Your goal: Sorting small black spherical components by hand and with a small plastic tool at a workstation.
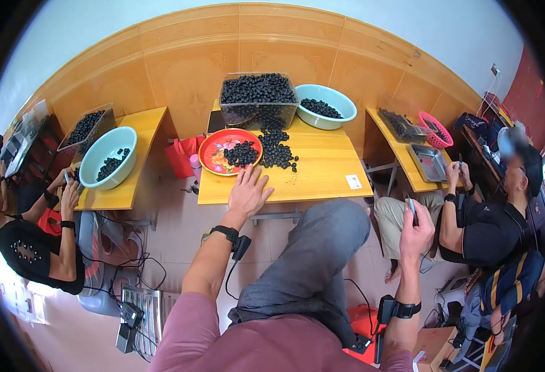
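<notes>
A yellow wooden tabletop (331, 149) is standing against glossy orange-tan panelling (192, 80), while a pale blue wall (161, 22) is rising above and a pinkish tiled floor (182, 239) is showing below. A left yellow side table (151, 133) and a right yellow side table (404, 166) are flanking it, with 1 dark-shirted co-worker (37, 245) sitting at the left and 1 black-shirted co-worker (489, 232) at the right.

On the middle top, a clear rectangular plastic bin (287, 116) is brimming with small black round pieces (257, 87). Beside it, a round pale turquoise plastic basin (329, 124) is holding more, and a round red floral tray (210, 149) is carrying a heap on its right part. Loose pieces are spreading between bin and tray; pale crumbs (297, 178) and a small white card (353, 181) are lying nearer the front edge. On the right table, a pink perforated basket (444, 141) is sitting behind a silver rectangular metal pan (430, 162).

The person's left hand (248, 193) is reaching over the table's front edge, fingers spread, beside the tray's near rim; the view is not letting us tell whether it is touching any pieces. The right hand (417, 234), well apart from the table, is pinching a slim light-blue-and-black tool (414, 214) between thumb and fingers.
</notes>
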A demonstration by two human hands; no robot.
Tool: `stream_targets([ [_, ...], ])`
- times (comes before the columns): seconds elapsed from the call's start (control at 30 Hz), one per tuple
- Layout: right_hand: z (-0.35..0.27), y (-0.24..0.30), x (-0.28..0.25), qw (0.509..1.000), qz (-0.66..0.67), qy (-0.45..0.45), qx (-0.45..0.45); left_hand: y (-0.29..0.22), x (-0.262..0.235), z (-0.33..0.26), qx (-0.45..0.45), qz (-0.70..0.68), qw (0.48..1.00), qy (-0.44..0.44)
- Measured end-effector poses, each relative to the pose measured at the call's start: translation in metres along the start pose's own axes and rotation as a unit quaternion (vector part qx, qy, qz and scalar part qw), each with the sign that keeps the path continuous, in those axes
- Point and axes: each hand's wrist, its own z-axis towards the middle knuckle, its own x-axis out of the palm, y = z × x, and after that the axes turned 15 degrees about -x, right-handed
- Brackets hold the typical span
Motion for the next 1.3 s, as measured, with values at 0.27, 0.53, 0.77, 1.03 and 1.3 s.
stream_targets([
  [0.27,0.001,-0.039,0.08,0.995,0.058,0.055,0.066,-0.033,0.001,0.039,0.019,-0.122,0.992,-0.038],
  [0.53,-0.008,-0.063,0.105,0.987,0.057,0.109,0.1,-0.074,0.051,0.191,-0.07,-0.051,0.981,0.176],
  [0.77,-0.012,-0.083,0.121,0.975,0.09,0.146,0.141,-0.063,0.071,0.206,-0.065,0.024,0.964,0.255],
  [1.03,-0.011,-0.069,0.164,0.972,0.163,0.146,0.084,-0.065,0.03,0.16,0.01,-0.031,0.987,0.155],
  [1.3,-0.033,-0.058,0.173,0.972,0.152,0.143,0.112,-0.071,0.002,0.079,0.03,-0.172,0.98,0.093],
])
